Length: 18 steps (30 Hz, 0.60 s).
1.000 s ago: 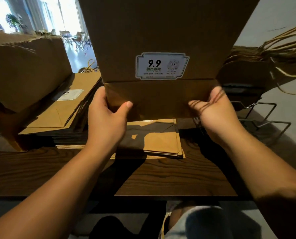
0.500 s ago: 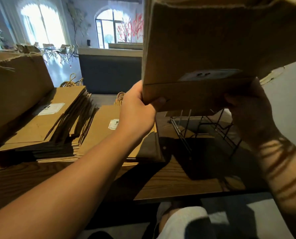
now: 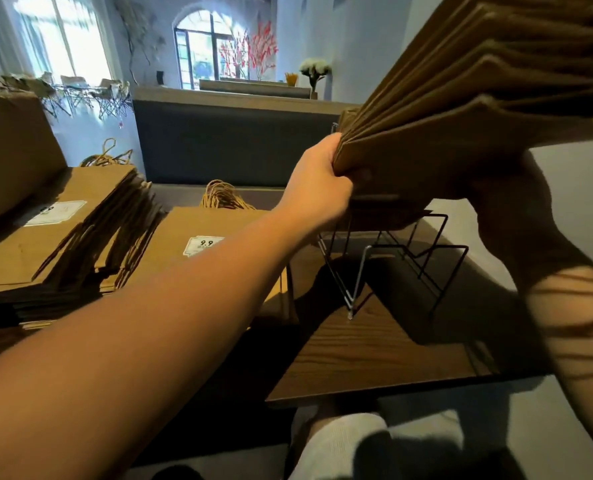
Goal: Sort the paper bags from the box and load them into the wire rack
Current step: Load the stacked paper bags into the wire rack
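Bundle of paper bags, upper right of frame: now tilted edge-on and fanned, raised above the wire rack at centre right; a second ago it stood upright at centre with its 9.9 label facing the viewer. Left hand clamps the bundle's folded lower corner; right hand, in shadow beneath, supports the other end, apparently gripping. The swing rightward suggests loading is imminent; no bags yet sit in the rack's visible slots. Two flat stacks remain at left on the wooden table, beside the cardboard box at far left.
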### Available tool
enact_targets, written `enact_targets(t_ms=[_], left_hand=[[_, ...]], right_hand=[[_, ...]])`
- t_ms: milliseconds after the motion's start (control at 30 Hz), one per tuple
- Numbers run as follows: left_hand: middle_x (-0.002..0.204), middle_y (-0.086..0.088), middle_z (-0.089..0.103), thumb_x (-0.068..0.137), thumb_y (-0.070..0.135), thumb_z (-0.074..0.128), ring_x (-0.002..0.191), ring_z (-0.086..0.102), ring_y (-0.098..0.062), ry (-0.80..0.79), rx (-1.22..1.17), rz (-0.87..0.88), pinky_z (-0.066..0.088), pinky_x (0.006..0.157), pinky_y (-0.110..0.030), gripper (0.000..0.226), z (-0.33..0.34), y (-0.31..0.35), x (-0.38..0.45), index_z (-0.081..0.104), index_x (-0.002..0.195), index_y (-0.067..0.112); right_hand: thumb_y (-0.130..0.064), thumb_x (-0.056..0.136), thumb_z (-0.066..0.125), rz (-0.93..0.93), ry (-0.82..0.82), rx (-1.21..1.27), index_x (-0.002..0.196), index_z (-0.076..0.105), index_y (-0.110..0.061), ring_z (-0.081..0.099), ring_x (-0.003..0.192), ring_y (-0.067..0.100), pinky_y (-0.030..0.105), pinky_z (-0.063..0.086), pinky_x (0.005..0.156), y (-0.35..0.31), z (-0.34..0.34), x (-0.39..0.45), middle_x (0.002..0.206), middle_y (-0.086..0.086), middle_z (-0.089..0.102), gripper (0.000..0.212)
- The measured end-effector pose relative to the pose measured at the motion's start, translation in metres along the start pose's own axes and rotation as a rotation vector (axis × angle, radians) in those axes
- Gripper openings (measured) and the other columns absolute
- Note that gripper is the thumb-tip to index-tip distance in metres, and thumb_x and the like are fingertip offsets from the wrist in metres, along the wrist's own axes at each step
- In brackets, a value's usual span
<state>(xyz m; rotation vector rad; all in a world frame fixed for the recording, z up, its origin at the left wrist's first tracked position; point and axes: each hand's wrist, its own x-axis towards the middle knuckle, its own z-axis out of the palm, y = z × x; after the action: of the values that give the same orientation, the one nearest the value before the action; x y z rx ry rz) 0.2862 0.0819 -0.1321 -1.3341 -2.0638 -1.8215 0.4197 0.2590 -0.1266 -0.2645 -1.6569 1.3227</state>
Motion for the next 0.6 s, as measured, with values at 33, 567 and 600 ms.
enact_targets(t_ms=[33,567,600], left_hand=[[0.105,0.009,0.066,0.094,-0.001,0.059,0.094,0.063,0.003,0.0,-0.011,-0.01,0.054,0.082,-0.019,0.033,0.0,-0.001,0.004,0.06,0.117,0.022],[0.113,0.001,0.066,0.098,0.013,0.059,0.103,0.061,-0.012,-0.084,-0.005,-0.166,0.047,0.083,-0.027,0.026,-0.003,-0.017,0.049,0.058,0.125,0.016],[0.109,0.002,0.066,0.099,0.016,0.059,0.097,0.061,-0.013,-0.1,-0.003,-0.191,0.048,0.08,-0.029,0.021,-0.002,-0.018,0.048,0.059,0.12,0.017]], right_hand=[[0.01,0.093,0.043,0.042,0.021,0.0,0.119,0.059,-0.015,0.065,0.099,0.01,0.026,0.056,0.077,0.004,-0.001,0.006,0.109,0.0,0.064,0.039],[0.011,0.091,0.04,0.143,-0.014,-0.159,0.12,0.051,-0.023,0.06,0.099,0.017,0.046,0.054,0.093,0.026,0.016,0.069,0.104,-0.01,0.061,0.046],[0.01,0.092,0.041,0.152,0.004,-0.164,0.121,0.052,-0.021,0.06,0.104,0.024,0.049,0.053,0.095,0.028,0.017,0.071,0.107,-0.006,0.063,0.044]])
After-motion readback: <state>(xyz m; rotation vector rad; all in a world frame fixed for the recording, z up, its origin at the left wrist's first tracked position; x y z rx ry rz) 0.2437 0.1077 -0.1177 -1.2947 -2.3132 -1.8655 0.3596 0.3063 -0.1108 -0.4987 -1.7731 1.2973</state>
